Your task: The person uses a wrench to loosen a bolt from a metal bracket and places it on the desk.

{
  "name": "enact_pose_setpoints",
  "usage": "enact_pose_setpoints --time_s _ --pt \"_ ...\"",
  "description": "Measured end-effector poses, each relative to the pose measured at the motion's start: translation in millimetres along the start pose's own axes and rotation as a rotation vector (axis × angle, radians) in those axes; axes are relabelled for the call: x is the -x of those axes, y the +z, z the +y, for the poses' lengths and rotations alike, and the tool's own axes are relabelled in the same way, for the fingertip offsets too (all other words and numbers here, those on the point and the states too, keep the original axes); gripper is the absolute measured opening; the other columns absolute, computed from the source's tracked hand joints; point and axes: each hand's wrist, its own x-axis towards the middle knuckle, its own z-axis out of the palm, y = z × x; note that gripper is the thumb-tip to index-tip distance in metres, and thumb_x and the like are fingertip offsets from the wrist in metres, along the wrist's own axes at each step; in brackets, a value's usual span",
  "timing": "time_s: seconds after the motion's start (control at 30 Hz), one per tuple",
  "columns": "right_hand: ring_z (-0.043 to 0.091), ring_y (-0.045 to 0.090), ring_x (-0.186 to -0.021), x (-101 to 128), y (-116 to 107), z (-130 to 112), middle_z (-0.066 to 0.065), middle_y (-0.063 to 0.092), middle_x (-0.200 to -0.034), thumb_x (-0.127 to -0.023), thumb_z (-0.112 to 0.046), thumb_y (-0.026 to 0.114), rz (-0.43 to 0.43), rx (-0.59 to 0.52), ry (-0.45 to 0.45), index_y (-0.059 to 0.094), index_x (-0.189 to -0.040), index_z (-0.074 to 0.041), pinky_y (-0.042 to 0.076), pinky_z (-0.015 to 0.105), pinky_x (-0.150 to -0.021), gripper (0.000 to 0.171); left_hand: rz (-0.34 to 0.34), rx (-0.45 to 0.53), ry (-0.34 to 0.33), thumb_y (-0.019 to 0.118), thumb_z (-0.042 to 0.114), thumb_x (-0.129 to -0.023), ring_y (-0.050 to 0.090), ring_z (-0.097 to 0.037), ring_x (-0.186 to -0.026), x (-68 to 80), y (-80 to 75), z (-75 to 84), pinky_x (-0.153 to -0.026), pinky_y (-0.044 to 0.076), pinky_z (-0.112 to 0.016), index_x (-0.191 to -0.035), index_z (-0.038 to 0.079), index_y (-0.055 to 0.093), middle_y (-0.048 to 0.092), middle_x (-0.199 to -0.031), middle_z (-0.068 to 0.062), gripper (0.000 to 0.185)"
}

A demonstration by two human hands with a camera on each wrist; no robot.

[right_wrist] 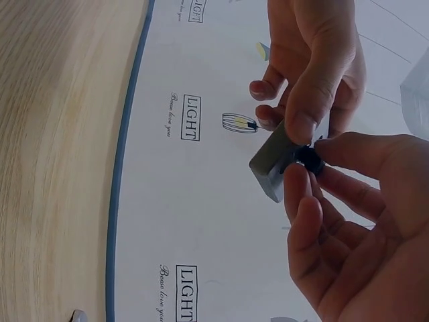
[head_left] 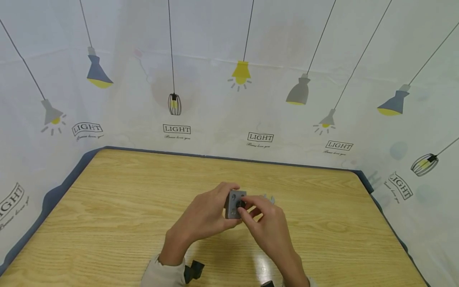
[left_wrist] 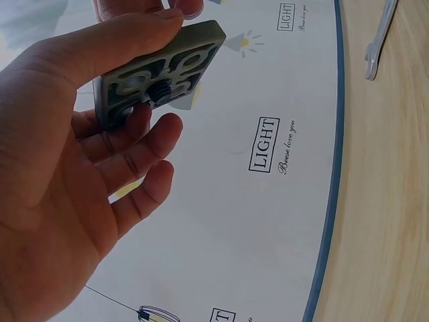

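My left hand (head_left: 206, 213) holds a small grey rectangular plate (head_left: 231, 213) upright above the table, its thumb along one edge. Round holes show on the face towards the head camera. On the other side, in the left wrist view, the plate (left_wrist: 191, 43) has a ribbed, hollowed back, and a dark threaded bolt (left_wrist: 161, 92) sticks out of its middle. Thumb and fingertips of my right hand (head_left: 269, 223) pinch the round black head of this bolt (right_wrist: 310, 161), which sits against the plate's face. The fingertips partly cover it.
A metal open-ended wrench (head_left: 272, 199) lies on the wooden table (head_left: 143, 183) just beyond my right hand, partly hidden by it. White sheeting (head_left: 215, 119) printed with lamps surrounds the table at the back and sides. A black device (head_left: 193, 271) is beside the left sleeve.
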Motion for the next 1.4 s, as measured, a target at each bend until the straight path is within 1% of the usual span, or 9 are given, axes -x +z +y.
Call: enact_pose_setpoints --time_s 0.17,0.37,0.77,0.97,1.03,1.1,1.23,1.4 --pt "0.010 0.065 -0.069 0.0 -0.5 1.0 0.003 0.072 -0.094 -0.084 -0.005 0.078 -0.009 -0.023 0.008 0.073 -0.107 -0.009 0.049 0.020 -0.053 0.023 0.017 0.007 0.012 0.083 0.036 -0.080 0.063 -0.006 -0.090 0.5 -0.1 0.0 -0.075 0.054 -0.026 -0.133 0.012 0.052 0.062 -0.118 0.001 0.066" --pt "0.011 0.066 -0.069 0.1 -0.9 0.9 0.004 0.073 -0.100 -0.084 -0.005 0.078 -0.018 -0.024 0.011 0.073 -0.107 -0.010 0.049 0.020 -0.054 0.025 0.033 -0.003 0.025 0.084 0.034 -0.079 0.062 -0.005 -0.088 0.6 -0.1 -0.4 -0.074 0.053 -0.026 -0.131 0.013 0.053 0.062 -0.116 0.002 0.064" --pt "0.010 0.065 -0.070 0.0 -2.3 -0.1 0.003 0.072 -0.100 -0.083 -0.003 0.078 -0.030 -0.020 0.013 0.072 -0.108 -0.011 0.049 0.021 -0.054 0.027 0.029 0.008 0.026 0.085 0.031 -0.079 0.063 -0.006 -0.091 0.8 -0.3 -1.3 -0.077 0.054 -0.026 -0.131 0.012 0.052 0.061 -0.117 0.001 0.064" --pt "0.009 0.066 -0.070 0.1 -2.0 0.7 0.003 0.070 -0.096 -0.082 -0.009 0.080 -0.025 -0.052 0.022 0.071 -0.111 -0.012 0.052 0.021 -0.059 0.030 0.029 0.019 0.024 0.085 0.030 -0.079 0.062 -0.006 -0.091 0.8 -0.5 -1.7 -0.077 0.054 -0.026 -0.131 0.013 0.052 0.061 -0.117 0.002 0.064" --pt "0.010 0.066 -0.070 -0.1 -1.5 1.4 0.004 0.070 -0.095 -0.084 -0.011 0.080 -0.017 -0.057 0.030 0.071 -0.111 -0.011 0.053 0.021 -0.060 0.029 0.025 0.023 0.019 0.085 0.030 -0.079 0.062 -0.006 -0.092 0.8 -0.6 -1.7 -0.077 0.054 -0.026 -0.131 0.013 0.052 0.061 -0.117 0.002 0.064" --pt "0.010 0.066 -0.069 -0.6 -1.2 2.1 0.003 0.071 -0.094 -0.086 -0.013 0.077 -0.002 -0.057 0.038 0.072 -0.109 -0.011 0.052 0.021 -0.059 0.024 0.021 0.025 0.015 0.085 0.030 -0.078 0.063 -0.006 -0.093 1.0 -0.7 -1.7 -0.078 0.054 -0.026 -0.131 0.013 0.051 0.060 -0.117 0.002 0.065" --pt "0.010 0.065 -0.070 -1.7 -0.6 3.6 0.000 0.072 -0.091 -0.092 -0.018 0.072 0.020 -0.059 0.064 0.073 -0.101 -0.013 0.052 0.022 -0.058 0.010 0.019 0.028 0.012 0.086 0.029 -0.077 0.063 -0.007 -0.092 1.1 -0.8 -1.5 -0.077 0.054 -0.026 -0.131 0.013 0.051 0.060 -0.117 0.002 0.066" --pt "0.008 0.065 -0.070 -2.5 2.0 5.4 -0.003 0.073 -0.088 -0.092 -0.019 0.072 0.011 -0.085 0.081 0.074 -0.094 -0.014 0.054 0.024 -0.064 0.005 0.017 0.024 0.020 0.086 0.030 -0.077 0.062 -0.007 -0.092 0.8 -0.5 -0.9 -0.076 0.054 -0.026 -0.130 0.013 0.052 0.061 -0.116 0.002 0.066"
